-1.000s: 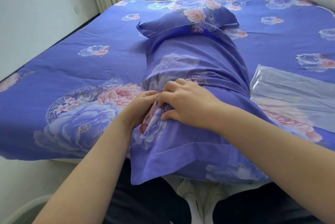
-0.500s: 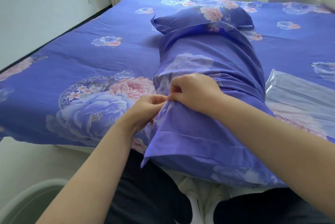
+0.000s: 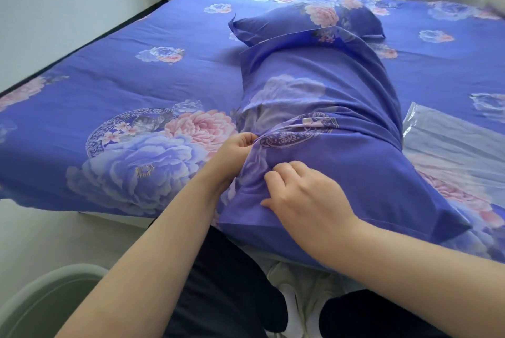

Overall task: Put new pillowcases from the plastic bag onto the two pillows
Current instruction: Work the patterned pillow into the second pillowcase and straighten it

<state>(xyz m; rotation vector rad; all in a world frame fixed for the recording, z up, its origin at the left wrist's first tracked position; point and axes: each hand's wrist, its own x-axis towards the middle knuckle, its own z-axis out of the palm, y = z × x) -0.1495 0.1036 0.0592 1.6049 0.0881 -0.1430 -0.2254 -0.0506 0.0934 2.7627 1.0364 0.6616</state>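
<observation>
I see the near pillow point(image 3: 322, 108) lengthwise on the bed point(image 3: 109, 86), my left hand point(image 3: 235, 154) pinching its pillowcase point(image 3: 355, 173) edge, right hand point(image 3: 303, 195) fingers curled gripping the fabric, second pillow point(image 3: 306, 23) beyond, plastic bag point(image 3: 451, 146) right of the near pillow

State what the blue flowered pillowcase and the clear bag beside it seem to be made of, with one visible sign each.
Blue flowered pillowcase: woven cloth, probably cotton or a blend, matte; it bunches into soft folds at the left hand's grip.
Clear bag: thin plastic film, glossy; see-through with bright glints.
</observation>
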